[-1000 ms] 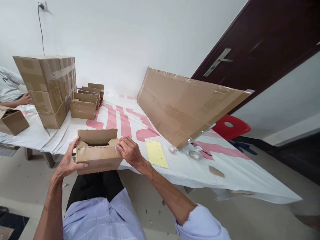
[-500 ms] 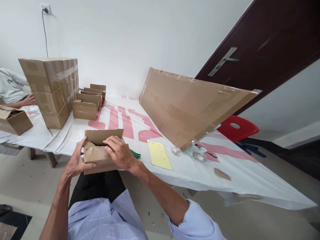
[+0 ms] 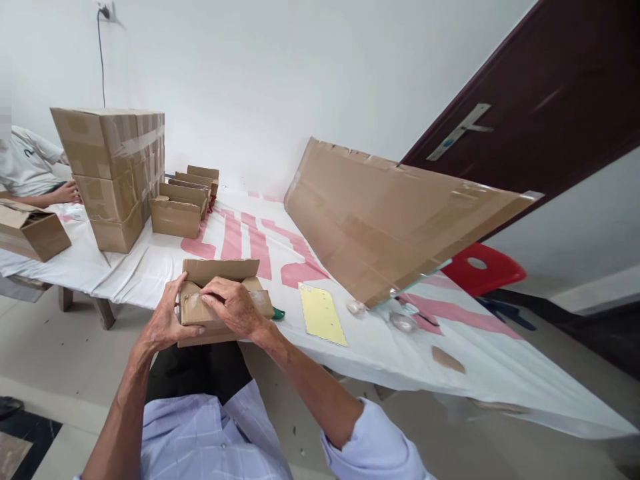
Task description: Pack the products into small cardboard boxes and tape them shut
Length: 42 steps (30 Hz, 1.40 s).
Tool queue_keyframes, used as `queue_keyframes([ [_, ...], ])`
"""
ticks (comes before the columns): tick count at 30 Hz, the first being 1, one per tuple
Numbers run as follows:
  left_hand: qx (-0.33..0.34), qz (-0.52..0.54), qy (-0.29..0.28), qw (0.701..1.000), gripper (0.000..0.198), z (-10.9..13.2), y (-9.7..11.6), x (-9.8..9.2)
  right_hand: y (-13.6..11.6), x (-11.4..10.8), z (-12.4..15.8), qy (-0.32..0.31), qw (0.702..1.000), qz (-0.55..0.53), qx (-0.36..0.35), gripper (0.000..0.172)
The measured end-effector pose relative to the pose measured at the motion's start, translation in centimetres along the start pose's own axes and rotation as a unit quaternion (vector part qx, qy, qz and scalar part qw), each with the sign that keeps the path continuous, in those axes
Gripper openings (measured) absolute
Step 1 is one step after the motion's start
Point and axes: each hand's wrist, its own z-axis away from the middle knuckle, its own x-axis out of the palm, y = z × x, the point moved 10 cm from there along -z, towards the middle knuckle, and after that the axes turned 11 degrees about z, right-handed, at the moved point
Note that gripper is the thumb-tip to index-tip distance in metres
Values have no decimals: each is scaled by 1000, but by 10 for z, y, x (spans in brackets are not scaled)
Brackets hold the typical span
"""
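Note:
A small cardboard box (image 3: 223, 269) rests at the table's front edge, its back flap standing up and its front flap folded over the top. My left hand (image 3: 169, 319) is closed round the box's left side, thumb along the front and fingers behind. Over the front flap (image 3: 195, 308), which bears clear tape, my right hand (image 3: 233, 308) is bent with its fingertips pinched together at the flap's edge. Part of the flap lies hidden under that hand. A green object (image 3: 279, 313) shows just beyond the box's right end.
Stacked taped boxes (image 3: 117, 180) stand on the left, beside several open boxes (image 3: 176, 219). Another box (image 3: 37, 233) and a seated person's hand (image 3: 67, 193) are farther left. A yellow card (image 3: 323, 315) lies right of my box; a large cardboard sheet (image 3: 390, 213) leans behind.
My right hand's fingertips have shifted left along the box top, and the front flap lies lower over the opening. My left hand keeps its hold. The whole view has swung slightly.

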Motion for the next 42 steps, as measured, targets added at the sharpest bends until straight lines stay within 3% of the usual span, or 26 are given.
queue_keyframes([
  [6,1,-3,0,1000,123,1,2,1,-2,-1,0,27,999,34,-10,19],
  [13,7,-6,2,1000,122,0,5,1,-8,9,-1,8,992,114,-44,22],
  [17,3,-11,5,1000,124,1,2,0,-18,16,2,13,974,209,-89,29],
  [22,8,-23,5,1000,123,1,2,1,-36,13,11,84,942,288,-148,29],
  [36,7,-26,22,999,119,2,8,-2,-56,-9,32,227,933,233,-155,26],
  [42,15,-29,13,999,118,2,10,0,-51,-2,32,226,946,198,-120,23],
])
